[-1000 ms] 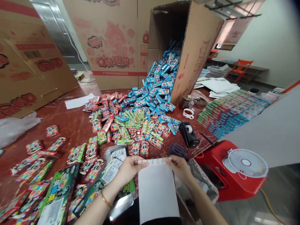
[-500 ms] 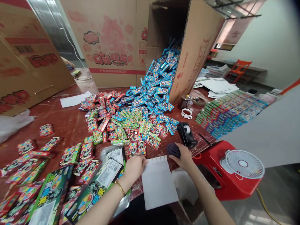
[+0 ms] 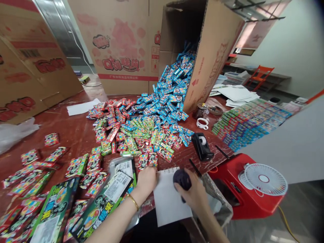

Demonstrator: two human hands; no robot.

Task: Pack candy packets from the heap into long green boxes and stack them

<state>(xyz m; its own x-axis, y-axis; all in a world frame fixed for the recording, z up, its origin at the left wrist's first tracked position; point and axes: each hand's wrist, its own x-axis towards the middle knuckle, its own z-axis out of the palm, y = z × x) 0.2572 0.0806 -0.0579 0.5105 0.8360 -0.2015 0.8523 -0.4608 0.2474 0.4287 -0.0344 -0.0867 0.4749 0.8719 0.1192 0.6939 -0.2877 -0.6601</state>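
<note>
A white sheet (image 3: 169,202), with a printed strip along its top, lies at the table's front edge in front of me. My left hand (image 3: 147,179) has its fingers closed at the sheet's upper left corner. Held over the upper right of the sheet is a dark round handheld tool (image 3: 182,179), with my right hand (image 3: 193,192) wrapped round it. Its underside is hidden, so I cannot tell whether it touches the sheet. Left of the sheet lie flat green-and-black candy packages (image 3: 101,209) with white labels. Small red candy boxes (image 3: 153,158) lie just beyond my left hand.
Blue candy boxes (image 3: 167,101) spill from a tipped carton (image 3: 210,57). A tape dispenser (image 3: 202,148) and a cup (image 3: 201,123) stand at the right. Beside the table are a lined bin (image 3: 222,206) and a white fan (image 3: 263,179) on a red case (image 3: 240,162).
My right hand has moved left with the dark round tool, from beside the sheet to over its upper right. A black rod and the bin's lining have come into view. My left hand stays put.
</note>
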